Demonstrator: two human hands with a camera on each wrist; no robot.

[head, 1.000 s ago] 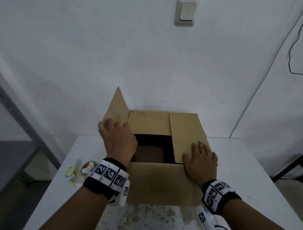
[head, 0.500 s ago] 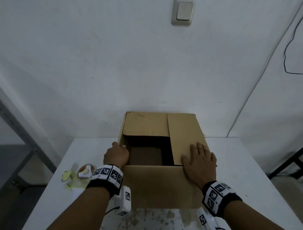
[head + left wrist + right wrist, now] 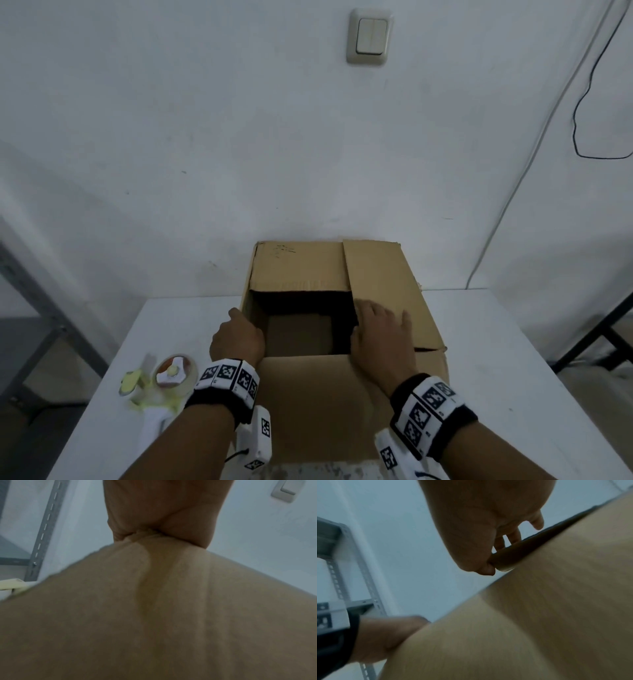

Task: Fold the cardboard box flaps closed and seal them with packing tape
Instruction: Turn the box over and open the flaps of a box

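A brown cardboard box (image 3: 325, 394) stands on the white table (image 3: 513, 359), its middle a dark open square. The far flap (image 3: 298, 267), right flap (image 3: 387, 274) and near flap lie folded in. My left hand (image 3: 236, 337) sits at the box's left rim, knuckles up, with its fingers curled down out of sight behind cardboard (image 3: 154, 615). My right hand (image 3: 382, 332) holds the right flap's inner edge, fingers on top and thumb tucked under (image 3: 503, 561). A tape dispenser (image 3: 168, 380) with a clear roll lies on the table left of the box.
The box's far side is close to a white wall with a light switch (image 3: 370, 36) and a black cable (image 3: 582, 102). A grey metal shelf frame (image 3: 41, 308) stands left of the table. Bare table lies to the right of the box.
The left flap, upright a second ago, has dropped out of sight. My left hand came down with it to the box's left rim. My right hand slid left to the right flap's inner edge.
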